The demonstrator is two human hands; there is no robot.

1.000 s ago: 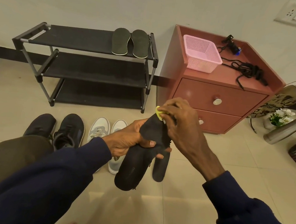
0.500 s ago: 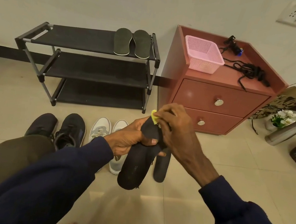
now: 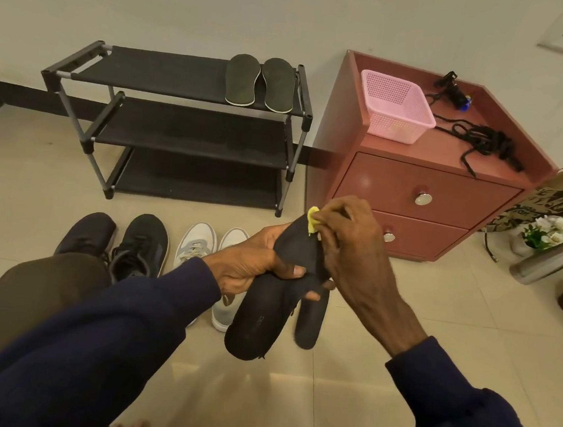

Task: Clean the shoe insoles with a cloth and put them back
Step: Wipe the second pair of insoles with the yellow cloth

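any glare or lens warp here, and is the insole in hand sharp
Head view: wide-angle bending bows the shoe rack and skirting; soft glare on the floor tiles and upper drawer; the held black insole is sharp but dark, showing little detail.

Both arms reach forward. The left hand (image 3: 250, 269) grips the insole (image 3: 255, 324), thumb across; the right hand (image 3: 348, 250), fingers curled, seemingly pinches the cloth (image 3: 313, 218).

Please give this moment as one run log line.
step: cleaning | left hand: holds black insole | right hand: pinches yellow cloth against its upper end | green insoles: on rack top shelf
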